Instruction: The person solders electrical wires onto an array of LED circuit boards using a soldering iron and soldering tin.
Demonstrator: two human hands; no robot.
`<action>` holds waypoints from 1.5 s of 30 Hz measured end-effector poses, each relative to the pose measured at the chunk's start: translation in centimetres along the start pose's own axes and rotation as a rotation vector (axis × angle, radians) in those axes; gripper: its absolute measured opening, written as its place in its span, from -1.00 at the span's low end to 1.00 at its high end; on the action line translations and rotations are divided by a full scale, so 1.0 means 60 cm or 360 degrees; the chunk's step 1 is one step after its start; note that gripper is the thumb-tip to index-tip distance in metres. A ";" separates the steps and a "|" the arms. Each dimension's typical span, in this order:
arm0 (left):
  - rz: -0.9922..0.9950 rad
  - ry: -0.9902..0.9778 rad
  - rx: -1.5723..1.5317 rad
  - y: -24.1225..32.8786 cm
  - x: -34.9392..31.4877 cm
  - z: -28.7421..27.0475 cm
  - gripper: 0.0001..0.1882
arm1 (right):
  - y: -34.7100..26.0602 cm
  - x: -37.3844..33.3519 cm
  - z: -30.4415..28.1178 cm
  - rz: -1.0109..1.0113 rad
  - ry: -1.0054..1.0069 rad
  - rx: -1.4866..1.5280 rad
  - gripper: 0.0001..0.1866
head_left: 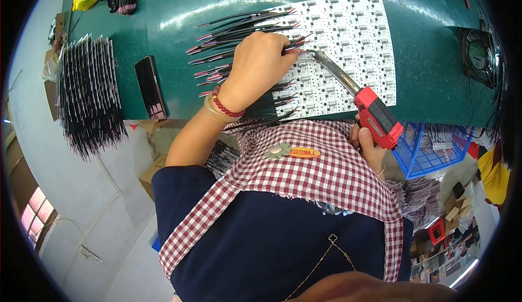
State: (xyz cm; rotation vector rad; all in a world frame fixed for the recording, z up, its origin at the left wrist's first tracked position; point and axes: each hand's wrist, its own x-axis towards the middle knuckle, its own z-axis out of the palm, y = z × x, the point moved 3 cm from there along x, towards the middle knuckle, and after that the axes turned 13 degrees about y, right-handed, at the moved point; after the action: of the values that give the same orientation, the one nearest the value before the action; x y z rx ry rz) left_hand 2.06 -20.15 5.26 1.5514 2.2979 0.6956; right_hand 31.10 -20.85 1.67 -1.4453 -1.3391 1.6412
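Head view, left hand (260,57) pinching thin wires (298,42), right hand (368,143) gripping tapered soldering iron (374,114)

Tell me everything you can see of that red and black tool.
It looks like a soldering iron: a red handle with black panels, seemingly plastic, and a long metal barrel with a thin dark tip. The right hand grips the handle. The tool slants forward and left over the white circuit-board sheet, tip beside the left hand; whether it touches a wire is unclear.

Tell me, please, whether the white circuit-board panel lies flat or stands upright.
Flat: the panel rests on the green table, its patterned face up.
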 end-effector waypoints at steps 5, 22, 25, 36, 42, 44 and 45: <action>0.0008 -0.0022 -0.0006 -0.002 0.000 0.003 -0.73 | -0.005 0.003 -0.003 0.0024 -0.0035 -0.0044 -0.63; 0.0111 -0.0117 0.0083 0.005 0.009 -0.005 -0.73 | -0.021 -0.004 -0.005 0.0091 -0.0038 0.0104 -0.58; 0.0112 -0.0122 0.0066 0.003 0.011 -0.005 -0.72 | -0.008 -0.007 -0.006 0.0153 0.0047 0.0102 -0.60; 0.0116 -0.0148 0.0076 0.001 0.011 -0.003 -0.73 | -0.013 0.002 -0.009 0.0096 -0.0069 0.0126 -0.76; 0.0109 -0.0201 0.0102 0.002 0.014 -0.004 -0.73 | -0.021 -0.011 -0.007 0.0191 0.0055 0.0320 -0.70; 0.0159 -0.0192 0.0103 0.001 0.015 -0.004 -0.73 | -0.016 -0.008 -0.009 0.0196 0.0036 0.0316 -0.69; 0.0156 -0.0192 0.0107 0.001 0.016 -0.004 -0.73 | -0.013 -0.006 -0.010 0.0202 0.0017 0.0314 -0.68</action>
State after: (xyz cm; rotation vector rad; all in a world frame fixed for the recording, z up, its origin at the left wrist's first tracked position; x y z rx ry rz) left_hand 1.65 -19.30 5.53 1.6973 2.1907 0.5373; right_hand 31.64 -20.73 2.58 -1.4429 -1.0650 1.7888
